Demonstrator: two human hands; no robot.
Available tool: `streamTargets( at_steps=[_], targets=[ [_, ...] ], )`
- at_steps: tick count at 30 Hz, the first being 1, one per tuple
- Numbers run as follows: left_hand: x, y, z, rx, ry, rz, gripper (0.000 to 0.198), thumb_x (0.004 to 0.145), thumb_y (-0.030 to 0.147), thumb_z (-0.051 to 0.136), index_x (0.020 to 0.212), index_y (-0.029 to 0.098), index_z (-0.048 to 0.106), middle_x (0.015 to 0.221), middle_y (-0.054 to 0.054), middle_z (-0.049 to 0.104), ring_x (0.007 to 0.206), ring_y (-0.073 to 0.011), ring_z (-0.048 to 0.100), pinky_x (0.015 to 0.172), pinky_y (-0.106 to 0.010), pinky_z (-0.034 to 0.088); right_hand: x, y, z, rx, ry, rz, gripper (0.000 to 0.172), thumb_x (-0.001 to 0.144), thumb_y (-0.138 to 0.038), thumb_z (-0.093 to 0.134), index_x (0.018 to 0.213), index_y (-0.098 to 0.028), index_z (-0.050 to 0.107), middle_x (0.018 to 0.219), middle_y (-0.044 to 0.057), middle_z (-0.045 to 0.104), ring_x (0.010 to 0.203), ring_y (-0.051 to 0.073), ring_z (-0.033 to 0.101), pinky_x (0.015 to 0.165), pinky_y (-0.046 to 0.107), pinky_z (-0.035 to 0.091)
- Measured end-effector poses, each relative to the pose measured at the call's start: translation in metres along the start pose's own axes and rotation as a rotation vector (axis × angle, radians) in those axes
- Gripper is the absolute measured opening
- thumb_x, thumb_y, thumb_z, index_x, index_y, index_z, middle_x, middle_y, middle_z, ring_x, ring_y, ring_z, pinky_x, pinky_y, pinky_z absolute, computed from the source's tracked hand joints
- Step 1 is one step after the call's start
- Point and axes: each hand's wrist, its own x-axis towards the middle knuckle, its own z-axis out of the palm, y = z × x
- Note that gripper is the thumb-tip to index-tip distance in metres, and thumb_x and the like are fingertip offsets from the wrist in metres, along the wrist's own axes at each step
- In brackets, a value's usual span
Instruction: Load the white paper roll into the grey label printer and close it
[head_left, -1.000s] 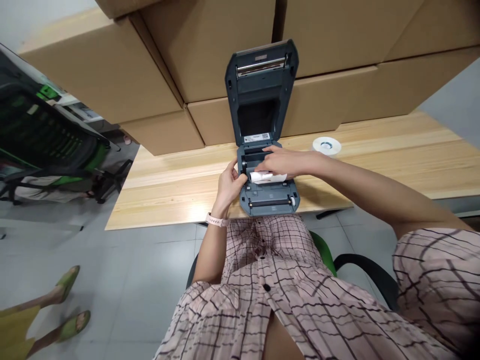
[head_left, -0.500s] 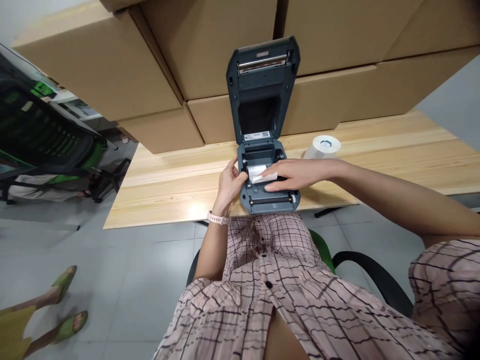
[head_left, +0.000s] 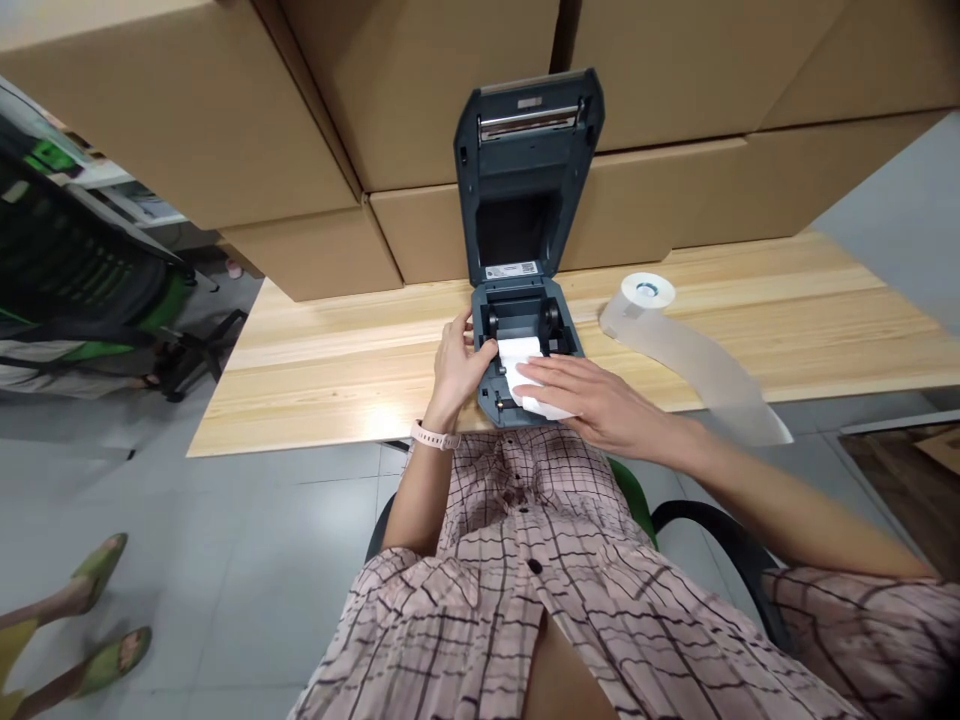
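Observation:
A dark grey label printer (head_left: 491, 395) stands on the wooden table with its lid (head_left: 469, 215) raised. My left hand (head_left: 459, 365) grips its left side, thumb over the inner rim and fingers outside. From the roll bay a strip of white label paper (head_left: 516, 350) runs forward over the printer's front part. Stretched across that strip are the fingers of my right hand (head_left: 592, 400); its thumb is hidden, apparently beneath the paper. To the right of the printer lies a white label roll (head_left: 636, 290), its pale unrolled tail (head_left: 705, 365) trailing past the table's front edge.
Stacked cardboard boxes (head_left: 450, 225) line the back of the wooden table (head_left: 360, 355). An office chair (head_left: 75, 270) stands to the left. Another person's feet in green slippers (head_left: 112, 660) are on the floor at lower left. A black chair armrest (head_left: 720, 540) is beside me.
My right hand has moved toward me, and more of the white strip now extends over the printer's front. The roll's tail, earlier behind my forearm, shows. My left hand stays on the printer.

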Motion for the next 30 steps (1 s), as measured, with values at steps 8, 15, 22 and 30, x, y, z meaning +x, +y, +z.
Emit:
streamTargets(
  at_steps=[8, 15, 22, 30],
  targets=[
    [0.004, -0.003, 0.005, 0.008, -0.028, 0.064, 0.067, 0.083, 0.027, 0.069, 0.148, 0.027, 0.054, 0.150, -0.014, 0.060, 0.138, -0.0343, 0.057, 0.111, -0.054, 0.050, -0.001, -0.016, 0.021, -0.052, 0.149, 0.062, 0.059, 0.089, -0.001, 0.053, 0.144, -0.018, 0.062, 0.154, 0.015, 0.062, 0.149, 0.029, 0.055, 0.120, 0.054, 0.053],
    [0.001, 0.002, 0.004, -0.050, -0.055, 0.026, 0.065, 0.085, 0.027, 0.067, 0.149, 0.025, 0.054, 0.152, -0.015, 0.059, 0.136, -0.0319, 0.059, 0.111, -0.052, 0.051, -0.006, -0.018, 0.023, -0.017, 0.195, 0.065, 0.061, 0.086, 0.000, 0.054, 0.143, -0.018, 0.064, 0.153, 0.015, 0.064, 0.148, 0.030, 0.057, 0.118, 0.055, 0.055],
    [0.000, 0.005, 0.003, -0.071, -0.039, 0.018, 0.063, 0.085, 0.027, 0.069, 0.147, 0.028, 0.056, 0.152, -0.013, 0.060, 0.135, -0.0304, 0.059, 0.113, -0.050, 0.049, -0.010, -0.019, 0.024, 0.053, 0.198, 0.124, 0.060, 0.093, -0.006, 0.054, 0.147, -0.030, 0.062, 0.155, 0.007, 0.064, 0.147, 0.026, 0.058, 0.119, 0.056, 0.054],
    [-0.001, 0.006, 0.002, -0.068, -0.054, -0.008, 0.064, 0.086, 0.030, 0.070, 0.148, 0.028, 0.055, 0.154, -0.014, 0.058, 0.134, -0.0304, 0.059, 0.113, -0.050, 0.048, -0.013, -0.022, 0.025, 0.034, 0.240, 0.100, 0.055, 0.097, -0.007, 0.051, 0.147, -0.028, 0.061, 0.149, 0.007, 0.068, 0.144, 0.025, 0.061, 0.116, 0.053, 0.058]
  ],
)
